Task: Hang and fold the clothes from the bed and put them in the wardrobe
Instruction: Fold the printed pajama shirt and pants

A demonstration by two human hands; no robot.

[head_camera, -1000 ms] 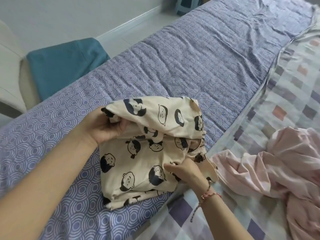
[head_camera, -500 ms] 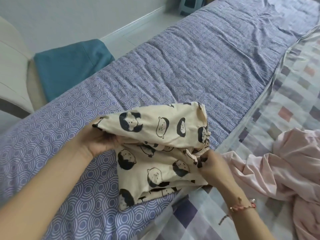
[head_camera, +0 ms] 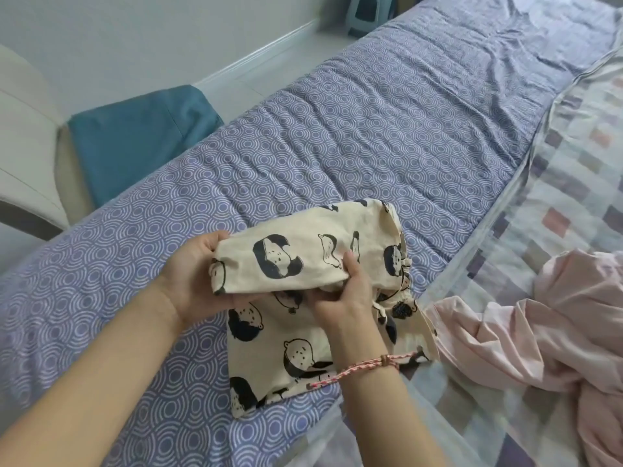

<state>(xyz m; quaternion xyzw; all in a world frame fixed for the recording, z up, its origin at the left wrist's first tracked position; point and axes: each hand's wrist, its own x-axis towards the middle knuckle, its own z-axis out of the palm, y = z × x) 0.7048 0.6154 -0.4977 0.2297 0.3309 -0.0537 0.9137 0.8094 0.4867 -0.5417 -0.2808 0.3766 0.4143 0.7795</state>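
Observation:
A cream garment printed with black cartoon heads (head_camera: 303, 318) lies partly folded on the purple patterned bed sheet (head_camera: 354, 129). Its upper part is rolled over into a thick fold and lifted off the sheet. My left hand (head_camera: 195, 274) grips the left end of that fold. My right hand (head_camera: 344, 291) holds the fold near its middle, thumb on top and fingers underneath. A drawstring hangs at the garment's right side. A crumpled pink garment (head_camera: 539, 332) lies to the right on the checked bedding.
A checked quilt (head_camera: 573, 170) covers the right of the bed under a sheer net. A teal cushion (head_camera: 135, 139) sits on a pale chair at the left. A small stool (head_camera: 365, 11) stands on the floor beyond the bed.
The top fold has been rolled tighter and brought forward over the lower part. My right hand moved from the garment's right edge to the middle of the fold.

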